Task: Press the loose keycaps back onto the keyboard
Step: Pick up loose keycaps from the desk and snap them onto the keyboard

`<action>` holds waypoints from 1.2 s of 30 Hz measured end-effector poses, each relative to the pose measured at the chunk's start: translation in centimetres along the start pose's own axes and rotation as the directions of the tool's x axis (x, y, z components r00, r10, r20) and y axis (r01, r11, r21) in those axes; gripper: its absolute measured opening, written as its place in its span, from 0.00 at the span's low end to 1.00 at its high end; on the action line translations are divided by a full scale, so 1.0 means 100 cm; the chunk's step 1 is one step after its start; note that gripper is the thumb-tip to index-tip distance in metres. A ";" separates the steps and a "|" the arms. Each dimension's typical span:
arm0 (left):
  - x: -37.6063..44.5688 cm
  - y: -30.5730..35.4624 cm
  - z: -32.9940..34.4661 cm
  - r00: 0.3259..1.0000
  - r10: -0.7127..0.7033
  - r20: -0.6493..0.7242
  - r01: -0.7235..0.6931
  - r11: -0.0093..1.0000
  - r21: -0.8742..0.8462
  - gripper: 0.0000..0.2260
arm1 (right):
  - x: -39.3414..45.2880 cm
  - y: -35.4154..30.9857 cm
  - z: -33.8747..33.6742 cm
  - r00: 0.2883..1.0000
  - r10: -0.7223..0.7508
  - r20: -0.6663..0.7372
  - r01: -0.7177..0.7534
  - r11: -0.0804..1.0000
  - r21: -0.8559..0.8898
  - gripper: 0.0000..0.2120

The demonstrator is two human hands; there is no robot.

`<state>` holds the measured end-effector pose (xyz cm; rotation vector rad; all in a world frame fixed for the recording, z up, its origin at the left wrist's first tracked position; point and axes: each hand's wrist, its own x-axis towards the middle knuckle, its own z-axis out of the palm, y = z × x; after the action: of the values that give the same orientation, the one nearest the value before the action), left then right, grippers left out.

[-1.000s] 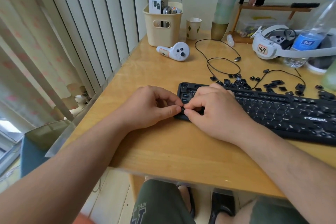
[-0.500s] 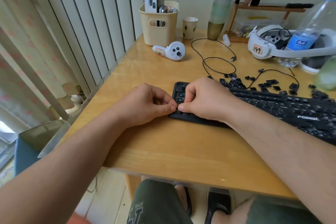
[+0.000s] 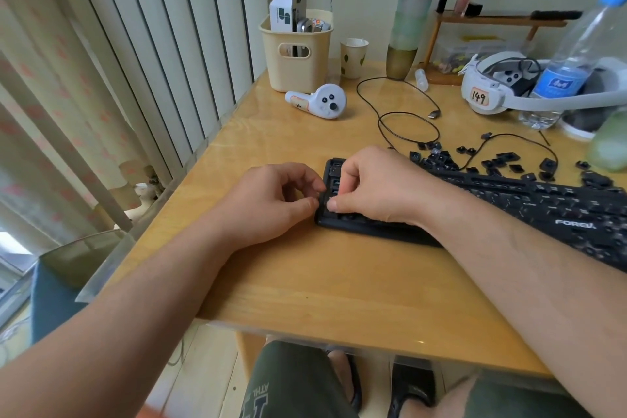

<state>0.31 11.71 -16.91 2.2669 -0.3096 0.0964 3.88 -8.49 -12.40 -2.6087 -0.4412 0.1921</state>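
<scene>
A black keyboard (image 3: 543, 210) lies across the right half of the wooden desk (image 3: 305, 282). Several loose black keycaps (image 3: 502, 161) are scattered just behind it. My right hand (image 3: 376, 183) covers the keyboard's left end, fingers curled down, thumb tip pressed on a keycap (image 3: 327, 204) at the near left corner. My left hand (image 3: 271, 200) rests on the desk beside that corner with curled fingers. Its thumb tip touches the keyboard's left edge, and I see nothing held in it. The keys under my right hand are hidden.
A thin black cable (image 3: 407, 119) loops behind the keyboard. A white controller (image 3: 322, 102), a beige basket (image 3: 295, 54) and a paper cup (image 3: 353, 58) stand at the back left. A white headset (image 3: 492, 88) and a water bottle (image 3: 570, 61) stand at the back right.
Both hands stayed at the keyboard's left end. The thumb tips that met over one keycap have drawn slightly apart, and my left thumb is now off the key, at the keyboard's edge.
</scene>
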 end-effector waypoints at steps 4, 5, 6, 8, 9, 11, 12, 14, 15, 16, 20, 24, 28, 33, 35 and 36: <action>0.000 0.001 0.001 0.999 0.015 -0.033 -0.013 0.999 0.034 0.08 | -0.004 0.003 0.005 0.998 -0.049 -0.030 0.048 0.998 -0.028 0.13; 0.001 0.001 0.003 0.999 0.008 -0.046 -0.006 0.999 0.043 0.07 | -0.005 0.004 0.002 0.997 -0.067 -0.024 0.066 0.997 -0.041 0.12; 0.002 0.002 0.003 0.998 -0.007 -0.058 0.010 0.999 0.047 0.07 | -0.005 0.007 -0.003 0.996 -0.082 -0.026 0.081 0.996 -0.044 0.12; 0.008 0.006 -0.001 0.996 -0.080 -0.026 0.081 0.997 0.022 0.06 | 0.000 0.020 -0.021 0.993 -0.081 -0.087 0.079 0.997 -0.024 0.09; 0.013 0.009 -0.006 0.990 -0.140 0.026 0.140 0.990 0.000 0.06 | 0.006 0.031 -0.032 0.987 -0.065 -0.149 0.063 0.998 -0.018 0.07; 0.025 0.019 -0.016 0.958 -0.252 0.135 0.255 0.967 -0.007 0.07 | 0.021 0.054 -0.050 0.964 -0.026 -0.264 0.015 0.999 -0.044 0.03; 0.033 0.024 -0.019 0.945 -0.284 0.159 0.286 0.958 0.013 0.07 | 0.029 0.064 -0.055 0.958 -0.010 -0.286 -0.009 0.998 -0.066 0.04; 0.053 0.033 -0.019 0.952 -0.280 0.119 0.269 0.958 0.104 0.09 | 0.042 0.078 -0.058 0.964 0.003 -0.267 -0.033 0.994 -0.105 0.07; 0.063 0.035 -0.015 0.966 -0.251 0.063 0.238 0.957 0.165 0.11 | 0.048 0.082 -0.056 0.969 0.000 -0.245 -0.030 0.993 -0.118 0.07; 0.071 0.037 -0.010 0.977 -0.211 -0.009 0.208 0.956 0.205 0.12 | 0.054 0.083 -0.053 0.974 -0.006 -0.228 -0.024 0.991 -0.129 0.07; 0.084 0.026 0.013 0.962 -0.148 -0.230 0.170 0.982 0.078 0.12 | 0.072 0.082 -0.040 0.980 -0.034 -0.197 0.005 0.989 -0.148 0.05; 0.080 0.016 0.018 0.967 -0.167 -0.194 0.151 0.984 -0.094 0.10 | 0.083 0.079 -0.037 0.985 -0.014 -0.173 -0.019 0.982 -0.188 0.03; 0.079 0.015 0.018 0.966 -0.133 -0.224 0.111 0.988 -0.108 0.09 | 0.084 0.077 -0.042 0.981 0.039 -0.192 -0.057 0.995 -0.087 0.07; 0.073 0.026 0.023 0.973 0.028 -0.228 -0.067 0.984 -0.165 0.14 | 0.064 0.060 -0.044 0.983 0.147 0.112 -0.163 0.403 0.901 0.05; 0.071 0.028 0.025 0.971 0.081 -0.226 -0.126 0.974 -0.190 0.16 | 0.056 0.056 -0.043 0.976 0.074 0.203 -0.215 0.243 0.946 0.06; 0.070 0.029 0.025 0.969 0.096 -0.229 -0.143 0.969 -0.202 0.16 | 0.054 0.055 -0.041 0.974 0.045 0.221 -0.226 0.216 0.950 0.06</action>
<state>6.27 6.67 -15.24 1.9984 -0.3243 0.3553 11.37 -13.00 -11.78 -1.3045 -0.0346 0.5336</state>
